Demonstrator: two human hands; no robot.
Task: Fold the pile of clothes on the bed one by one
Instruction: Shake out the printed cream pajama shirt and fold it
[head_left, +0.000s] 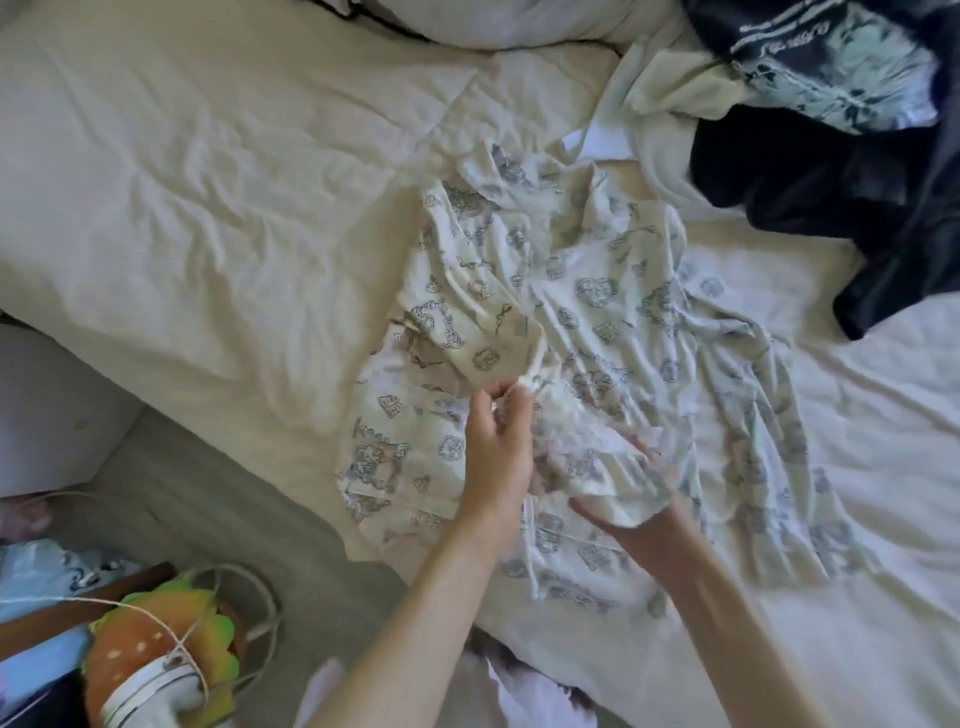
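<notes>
Bed (208, 171): cream sheet, rumpled.
Pile (857, 130): dark clothes heaped at 1 o'clock.
Printed garment (597, 312): spread at centre.
My left hand (496, 441): pinches its folded sleeve.
My right hand (631, 501): grips bunched hem, at 5 o'clock.

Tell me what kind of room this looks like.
Most likely a bedroom at home. A bed with a wrinkled cream sheet fills the view, a pale pillow lies at its far edge, and loose clothes sit on it: a white printed garment and a dark navy heap.
</notes>
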